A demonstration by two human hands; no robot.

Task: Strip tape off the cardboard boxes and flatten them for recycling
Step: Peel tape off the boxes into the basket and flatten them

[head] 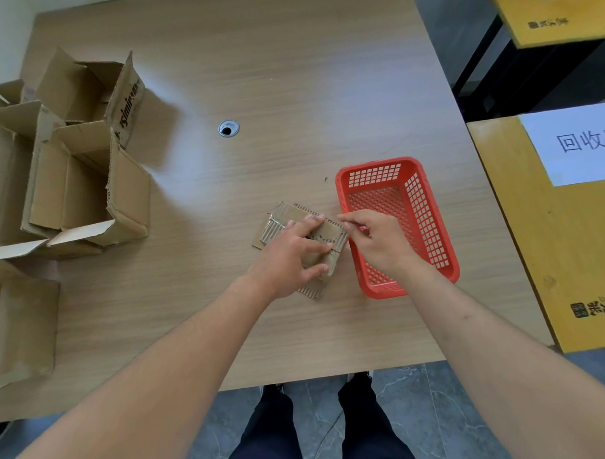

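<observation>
- Far left: a cluster of open cardboard boxes (76, 161), flaps up, standing on the surface (289, 75). Another box (21, 328) sits at the near-left edge. None of these is flattened yet, so I judge the job to be at an early stage.
- Centre: a small flattened cardboard piece (294, 219) lies on the surface, just beside the red basket. Its fluted edges show.
- My left hand (291, 257) lies on top of the piece, fingers spread and pressing it flat to hold it steady.
- My right hand (377, 237) is at the piece's right edge, thumb and forefinger pressed together as if pinching something thin. I take it for tape, but it is too small to tell.
- Step in hand, as I read it: stripping tape off this piece. Next move calls for a steady pull while the left hand holds the card down, then dropping the strip in the basket.
- Red basket (431, 224): perforated plastic, looks empty.
- Surface: pale wood grain, with a cable hole (228, 128) mid-way.
- Right: a yellow table with a white sign (576, 144); grey tiled floor below.
</observation>
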